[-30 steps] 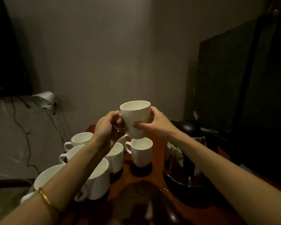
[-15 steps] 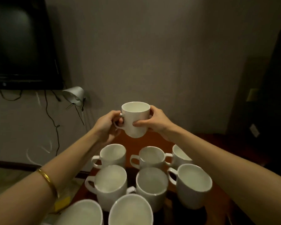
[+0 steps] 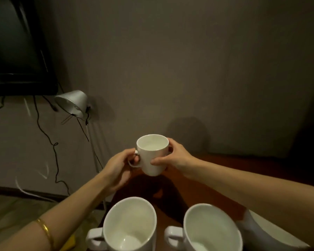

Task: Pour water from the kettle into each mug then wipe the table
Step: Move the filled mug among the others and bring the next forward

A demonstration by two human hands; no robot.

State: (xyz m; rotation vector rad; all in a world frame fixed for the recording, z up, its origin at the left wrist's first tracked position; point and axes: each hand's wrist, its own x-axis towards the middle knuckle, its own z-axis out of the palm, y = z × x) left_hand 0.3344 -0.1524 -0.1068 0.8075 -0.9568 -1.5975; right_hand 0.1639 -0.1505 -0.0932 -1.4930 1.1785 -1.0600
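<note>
A small white ceramic mug [image 3: 152, 154] is held upright above the reddish-brown wooden bench [image 3: 216, 180], toward twelve o'clock. The left hand [image 3: 117, 169] curls round its handle at nine o'clock; the right hand [image 3: 172, 158] wraps its body at three o'clock (thumb across the front). Two larger white mugs [image 3: 130, 225] [image 3: 210, 230] stand at six o'clock. The kettle cannot be seen.
</note>
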